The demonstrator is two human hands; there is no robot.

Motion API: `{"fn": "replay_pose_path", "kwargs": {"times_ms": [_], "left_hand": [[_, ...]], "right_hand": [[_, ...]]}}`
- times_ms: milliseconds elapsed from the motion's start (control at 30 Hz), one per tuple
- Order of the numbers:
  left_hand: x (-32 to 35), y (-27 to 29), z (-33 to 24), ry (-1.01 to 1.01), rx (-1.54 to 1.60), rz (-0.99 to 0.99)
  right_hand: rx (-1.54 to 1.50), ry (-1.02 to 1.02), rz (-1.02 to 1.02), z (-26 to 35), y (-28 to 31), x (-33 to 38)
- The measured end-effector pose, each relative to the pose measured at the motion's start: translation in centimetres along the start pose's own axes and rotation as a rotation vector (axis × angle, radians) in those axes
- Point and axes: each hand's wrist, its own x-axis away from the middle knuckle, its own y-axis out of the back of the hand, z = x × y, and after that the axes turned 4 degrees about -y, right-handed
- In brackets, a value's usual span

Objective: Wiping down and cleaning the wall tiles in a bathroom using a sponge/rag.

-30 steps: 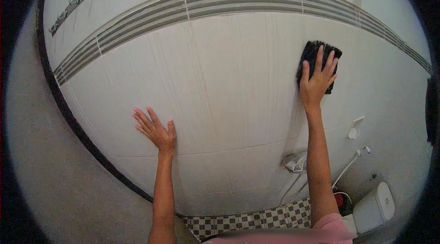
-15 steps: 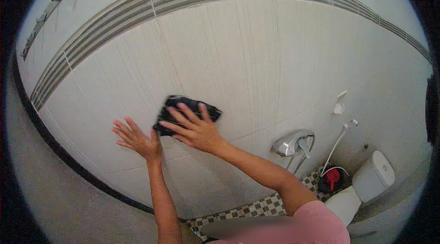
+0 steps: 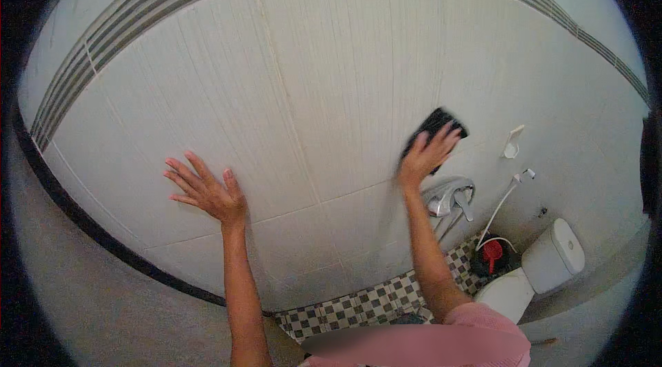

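A black cloth (image 3: 438,121) lies against the pale tiled wall (image 3: 331,91), on the right above a chrome shower mixer (image 3: 441,200). My right hand (image 3: 422,161) presses it to the tiles from behind, fingers stretched over it, hiding part of the cloth. Further left, my left hand (image 3: 210,193) rests palm-on to the same wall with its fingers spread and nothing in it.
Right of the mixer are a white wall holder (image 3: 512,143) and a hose sprayer (image 3: 507,198). Below stand a dark bucket with a red dipper (image 3: 492,252) and a white toilet (image 3: 552,253). Checkered tiles (image 3: 352,310) cover the floor. A dark edge strip (image 3: 110,246) borders the wall at left.
My right hand has slid the black cloth across the wall to the right, from beside my left hand to above the mixer. The left hand stays at nearly the same spot.
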Motion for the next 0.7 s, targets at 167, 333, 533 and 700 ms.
{"fn": "replay_pose_path", "kwargs": {"times_ms": [167,333,533,700], "left_hand": [[0.0,0.2,-0.2,-0.006,-0.012,0.001],[-0.3,0.3,-0.3,-0.027,0.014,-0.009],[-0.2,0.3,-0.5,-0.018,-0.007,0.002],[-0.2,0.4,-0.7,-0.015,-0.011,0.002]], "right_hand": [[-0.011,0.438,0.492,2.1,3.5,16.7],[0.022,0.359,0.551,-2.4,4.2,16.8],[0.024,-0.392,0.004,-2.2,0.5,-0.5],[0.041,-0.195,-0.115,5.2,-0.8,-8.7]]}}
